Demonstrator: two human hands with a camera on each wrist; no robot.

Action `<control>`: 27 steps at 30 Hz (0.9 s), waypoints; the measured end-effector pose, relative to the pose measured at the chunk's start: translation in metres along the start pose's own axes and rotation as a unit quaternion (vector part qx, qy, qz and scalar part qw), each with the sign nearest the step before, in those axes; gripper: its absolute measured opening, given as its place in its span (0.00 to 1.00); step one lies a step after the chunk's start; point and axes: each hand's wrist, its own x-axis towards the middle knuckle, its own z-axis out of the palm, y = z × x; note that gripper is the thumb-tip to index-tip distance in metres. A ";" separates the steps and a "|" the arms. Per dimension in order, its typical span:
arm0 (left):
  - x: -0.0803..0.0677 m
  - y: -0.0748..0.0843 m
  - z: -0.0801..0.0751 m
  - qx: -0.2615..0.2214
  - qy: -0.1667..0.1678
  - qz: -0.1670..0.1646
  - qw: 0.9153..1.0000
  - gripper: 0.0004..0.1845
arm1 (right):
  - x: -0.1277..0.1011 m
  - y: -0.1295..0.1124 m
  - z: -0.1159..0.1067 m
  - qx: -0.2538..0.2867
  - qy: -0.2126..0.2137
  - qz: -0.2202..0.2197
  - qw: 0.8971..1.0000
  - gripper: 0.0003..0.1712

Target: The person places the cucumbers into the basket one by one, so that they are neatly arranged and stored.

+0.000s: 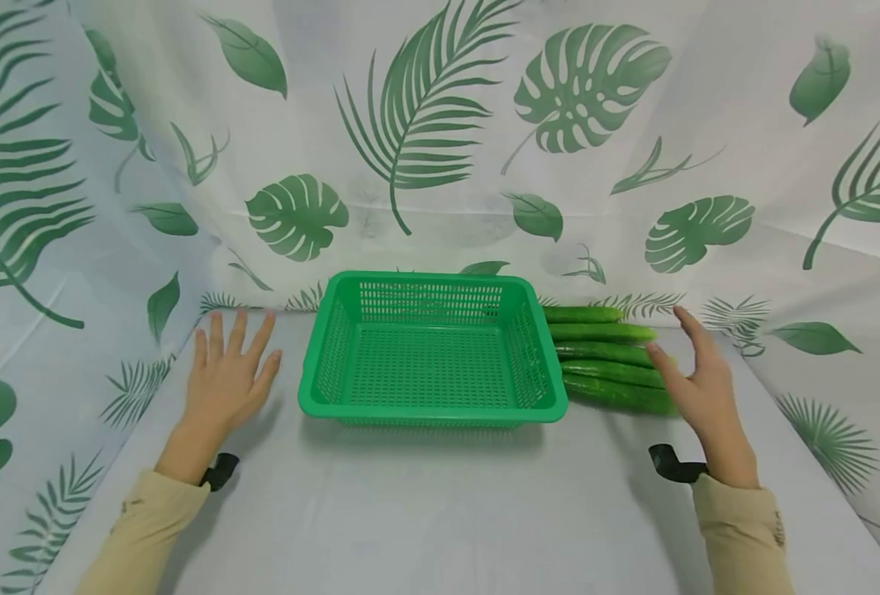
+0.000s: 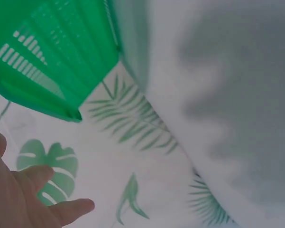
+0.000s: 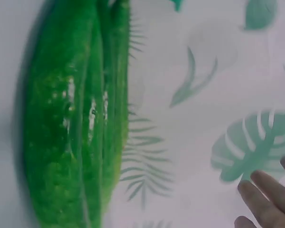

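Four cucumbers point(image 1: 606, 359) lie beside one green basket point(image 1: 430, 405); both hands' fingers point(image 1: 235, 335) spread, holding nothing.

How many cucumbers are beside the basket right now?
4, lying side by side right of the green basket: the farthest cucumber, the second, the third, and the nearest by the right hand. None inside the basket; hidden ones seem unlikely.

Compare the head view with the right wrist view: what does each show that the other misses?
Only the head view shows the green basket, empty, the left hand spread flat on the table, and both sleeves. Only the right wrist view gives a blurred close-up of the cucumber skins. Both show the cucumbers, the leaf-print backdrop and the right hand, fingers straight, holding nothing.
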 end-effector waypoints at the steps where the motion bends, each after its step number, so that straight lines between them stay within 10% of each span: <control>1: 0.000 0.003 0.000 -0.005 -0.001 0.000 1.000 0.33 | 0.000 0.003 -0.002 0.020 0.023 0.032 0.999 0.36; 5: -0.002 0.020 -0.001 -0.032 0.002 0.009 0.999 0.33 | 0.001 0.019 -0.006 0.178 0.132 0.155 0.963 0.27; 11: -0.002 0.046 0.000 -0.078 -0.015 0.032 0.996 0.35 | -0.010 0.058 -0.013 0.453 0.267 0.287 0.800 0.10; 15: 0.000 0.059 0.001 -0.099 -0.024 0.039 0.994 0.37 | -0.022 0.085 -0.016 0.467 0.258 0.368 0.761 0.03; 17: 0.002 0.064 0.003 -0.103 -0.028 0.043 0.993 0.39 | -0.029 0.096 -0.016 0.481 0.229 0.384 0.755 0.02; 20: 0.004 0.068 0.006 -0.109 -0.040 0.051 0.992 0.41 | -0.039 0.109 -0.016 0.504 0.144 0.360 0.772 0.06; 27: 0.004 0.067 0.016 -0.154 -0.050 0.052 0.985 0.42 | -0.046 0.124 -0.015 0.335 -0.024 0.311 0.889 0.09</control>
